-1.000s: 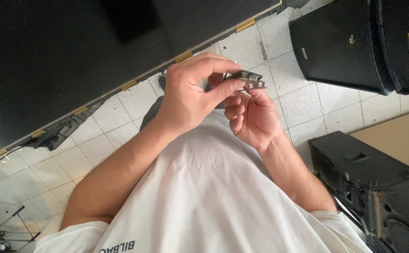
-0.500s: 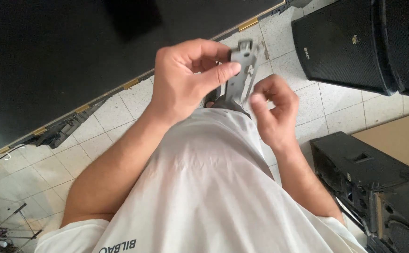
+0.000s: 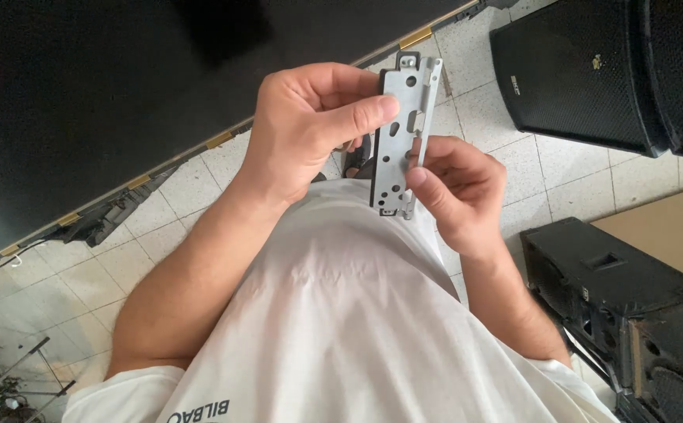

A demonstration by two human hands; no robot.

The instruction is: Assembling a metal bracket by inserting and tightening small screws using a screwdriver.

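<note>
Pale floor tiles (image 3: 513, 168) lie below; at chest height a grey perforated metal bracket (image 3: 401, 133) stands upright, flat face up for viewing, left hand (image 3: 306, 125) and right hand (image 3: 455, 188) grip clamped on opposite edges

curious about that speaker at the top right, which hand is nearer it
Right. The right hand is on the metal bracket's speaker side; the left hand is beyond it, farther from the speaker.

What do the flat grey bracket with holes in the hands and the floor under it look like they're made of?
The flat grey bracket with punched holes looks like stamped sheet metal, probably steel: matte silvery face, thin folded edges. The pale speckled floor tiles look like terrazzo or stone-chip tile, with dark grout lines; which one is unclear.
</note>
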